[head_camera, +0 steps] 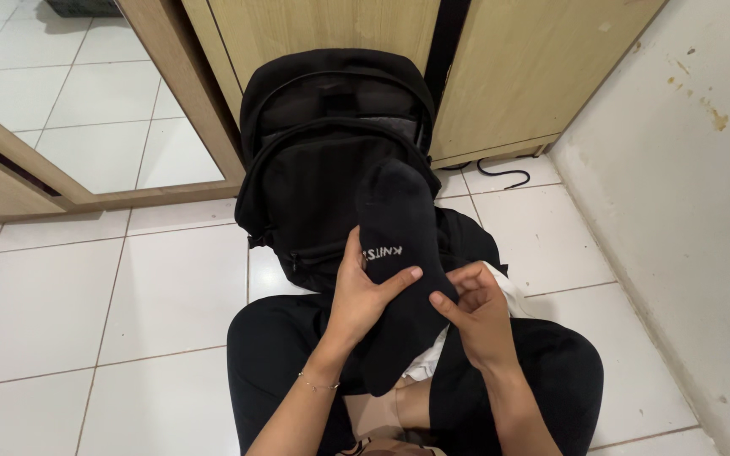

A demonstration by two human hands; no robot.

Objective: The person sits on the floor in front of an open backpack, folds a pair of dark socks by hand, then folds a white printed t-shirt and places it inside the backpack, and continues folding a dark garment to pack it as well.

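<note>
Centre of frame: a sock (399, 245) of matt black knitted cloth, held before a backpack (323, 160) of matt black woven fabric with a duller grey lining at its open top. Upper frame: cabinet doors (509, 67) of pale wood-grain laminate, smooth and satin, beside a glossy mirror panel (86, 101) at upper left. Lower left: floor (86, 312) of glossy white ceramic tile; right edge: wall (686, 169) of matt, stained white paint.
</note>
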